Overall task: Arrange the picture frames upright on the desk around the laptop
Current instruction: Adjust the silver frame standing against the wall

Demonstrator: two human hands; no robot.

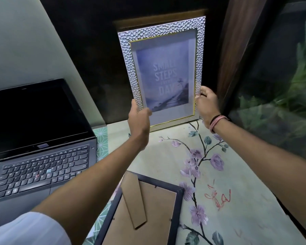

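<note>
Silver frame (162, 71) stands upper centre, clamped by left hand (140, 119) and right hand (208, 105); black frame (148, 209) lies face-down below, unplaced.

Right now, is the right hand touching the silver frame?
Touching. The head view shows the right hand with its fingers wrapped on the silver frame's right edge.

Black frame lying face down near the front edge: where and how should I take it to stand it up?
Take the black frame by its bare right rail, coming from the right. It lies flat, back up, its cardboard stand folded across the left-middle, and the left arm crosses its left side.
</note>
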